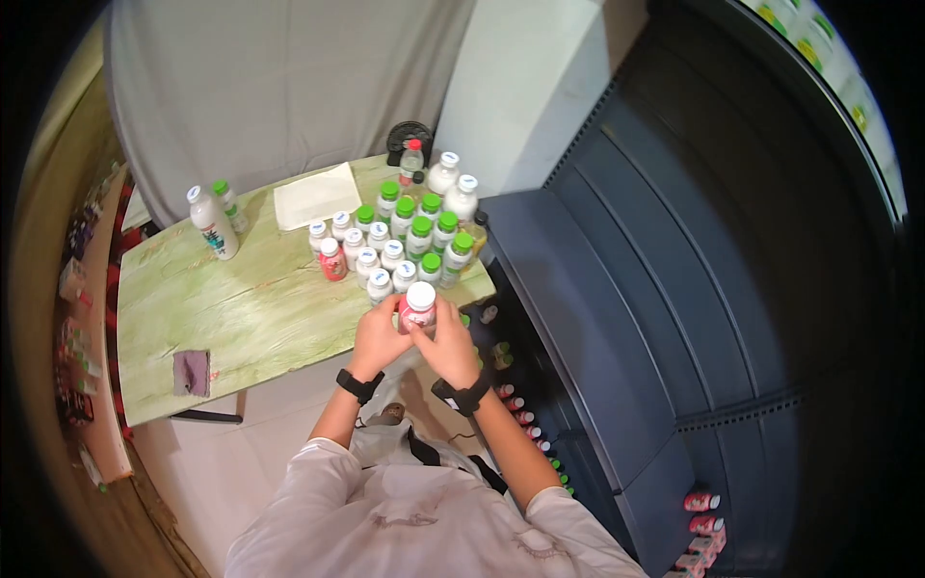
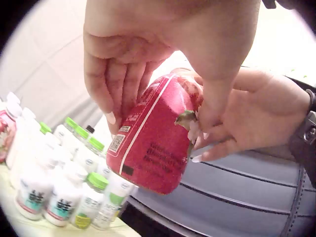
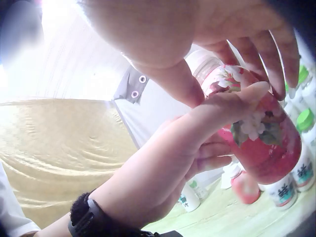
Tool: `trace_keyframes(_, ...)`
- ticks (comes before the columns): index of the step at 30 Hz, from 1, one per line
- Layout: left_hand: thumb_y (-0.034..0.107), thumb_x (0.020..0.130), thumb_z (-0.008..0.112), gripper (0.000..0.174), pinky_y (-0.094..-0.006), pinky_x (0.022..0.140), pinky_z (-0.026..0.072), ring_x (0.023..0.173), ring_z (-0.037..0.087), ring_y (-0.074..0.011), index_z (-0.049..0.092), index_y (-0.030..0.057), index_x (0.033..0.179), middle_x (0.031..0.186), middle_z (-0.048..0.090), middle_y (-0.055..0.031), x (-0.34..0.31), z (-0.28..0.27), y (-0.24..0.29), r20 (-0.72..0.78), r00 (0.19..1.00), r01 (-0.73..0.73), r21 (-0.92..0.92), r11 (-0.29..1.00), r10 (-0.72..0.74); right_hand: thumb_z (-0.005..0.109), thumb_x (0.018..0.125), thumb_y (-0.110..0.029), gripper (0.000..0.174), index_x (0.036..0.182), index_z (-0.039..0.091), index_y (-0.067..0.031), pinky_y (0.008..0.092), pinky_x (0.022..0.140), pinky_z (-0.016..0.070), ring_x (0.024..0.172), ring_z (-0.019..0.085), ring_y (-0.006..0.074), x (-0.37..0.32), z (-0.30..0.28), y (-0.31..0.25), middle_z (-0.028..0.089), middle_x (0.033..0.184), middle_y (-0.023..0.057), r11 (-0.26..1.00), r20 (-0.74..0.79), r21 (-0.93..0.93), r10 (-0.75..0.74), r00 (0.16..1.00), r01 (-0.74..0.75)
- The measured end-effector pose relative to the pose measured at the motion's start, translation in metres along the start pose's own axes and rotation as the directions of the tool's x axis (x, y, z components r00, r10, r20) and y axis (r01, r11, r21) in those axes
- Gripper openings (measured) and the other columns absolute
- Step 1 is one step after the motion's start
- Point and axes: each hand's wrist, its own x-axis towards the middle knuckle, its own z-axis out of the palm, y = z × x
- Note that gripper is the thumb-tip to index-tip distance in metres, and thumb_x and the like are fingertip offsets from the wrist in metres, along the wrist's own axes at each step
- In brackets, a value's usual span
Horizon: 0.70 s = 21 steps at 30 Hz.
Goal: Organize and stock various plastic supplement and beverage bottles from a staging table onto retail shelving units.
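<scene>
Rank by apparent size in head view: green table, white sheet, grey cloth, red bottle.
1. Green table
2. White sheet
3. Grey cloth and red bottle look alike; the bottle is nearer the camera.

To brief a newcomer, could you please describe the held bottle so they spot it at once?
Start at the green table, then its near right edge beside the cluster of white bottles. There the left hand and right hand grip one red-labelled bottle, white-capped and the only one lifted off the table.
</scene>
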Motion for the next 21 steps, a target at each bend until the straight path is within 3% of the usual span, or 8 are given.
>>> trace_keyframes(1,0.033,0.069,0.082,0.056,-0.0429,0.075,0.0544,0.087,0.069,-0.0381,0.063,0.0007,0.111,0.095,0.071,-0.0207,0.0,-0.01,-0.008,-0.022,1.0,0.014,0.014,1.0,-0.014,0.071,0.086,-0.024,0.066,0.138,0.041,0.0032,0.0468,0.086,0.0504,0.103,0.06,0.0435,0.008,0.015,0.003,0.055,0.117,0.0257,0.999,0.019,-0.005,-0.054,0.998,0.054)
trace_keyframes(5,0.034,0.07,0.084,0.055,-0.0435,0.073,0.0539,0.086,0.069,-0.039,0.063,0.0015,0.108,0.093,0.071,-0.0209,-0.002,-0.038,-0.045,-0.112,0.992,0.07,0.065,0.995,-0.062,0.069,0.089,-0.027,0.064,0.139,0.041,0.0016,0.0431,0.095,0.0464,0.114,0.057,0.0402,0.03,0.062,0.003,0.055,0.125,0.025,0.997,0.224,0.072,-0.014,0.974,-0.002)
trace_keyframes(8,0.033,0.07,0.084,0.053,-0.044,0.073,0.0538,0.085,0.069,-0.0396,0.063,0.0018,0.108,0.092,0.07,-0.0218,-0.003,-0.047,-0.075,-0.148,0.984,0.11,0.096,0.989,-0.095,0.069,0.089,-0.027,0.065,0.139,0.04,0.0018,0.043,0.096,0.0456,0.115,0.056,0.0402,0.041,0.094,0.012,0.055,0.125,0.0252,0.995,0.328,0.091,0.011,0.945,-0.044)
trace_keyframes(9,0.033,0.071,0.084,0.053,-0.0443,0.073,0.0537,0.085,0.068,-0.0398,0.063,0.0019,0.108,0.092,0.07,-0.022,-0.002,-0.049,-0.085,-0.149,0.982,0.131,0.103,0.986,-0.115,0.068,0.088,-0.026,0.073,0.143,0.034,0.0062,0.0435,0.089,0.0501,0.105,0.061,0.0405,0.046,0.105,0.019,0.054,0.125,0.0279,0.998,0.349,0.065,-0.025,0.937,0.002)
trace_keyframes(15,0.035,0.072,0.082,0.054,-0.0462,0.072,0.0532,0.084,0.067,-0.0407,0.061,0.0019,0.11,0.09,0.069,-0.0222,0.004,-0.043,-0.142,-0.144,0.967,0.231,0.15,0.961,-0.21,0.067,0.087,-0.024,0.07,0.142,0.035,0.0052,0.0432,0.091,0.0495,0.11,0.06,0.04,0.065,0.152,0.047,0.055,0.126,0.0293,0.997,0.408,0.072,-0.065,0.911,0.039)
trace_keyframes(18,0.035,0.073,0.081,0.055,-0.0462,0.072,0.0533,0.085,0.067,-0.0407,0.061,0.0022,0.111,0.09,0.069,-0.0221,0.007,-0.039,-0.159,-0.131,0.958,0.275,0.158,0.948,-0.256,0.065,0.091,-0.03,0.069,0.144,0.035,0.0016,0.0426,0.097,0.0461,0.118,0.057,0.0392,0.077,0.155,0.045,0.056,0.128,0.027,0.981,0.565,0.063,0.116,0.817,-0.182)
trace_keyframes(21,0.035,0.073,0.081,0.056,-0.0461,0.072,0.0535,0.085,0.068,-0.0403,0.06,0.0037,0.114,0.091,0.07,-0.0217,0.008,-0.036,-0.173,-0.131,0.949,0.306,0.159,0.938,-0.287,0.065,0.091,-0.032,0.073,0.146,0.032,0.0013,0.0429,0.098,0.0458,0.119,0.057,0.0396,0.083,0.166,0.057,0.055,0.13,0.0269,0.978,0.621,0.006,0.161,0.767,-0.21)
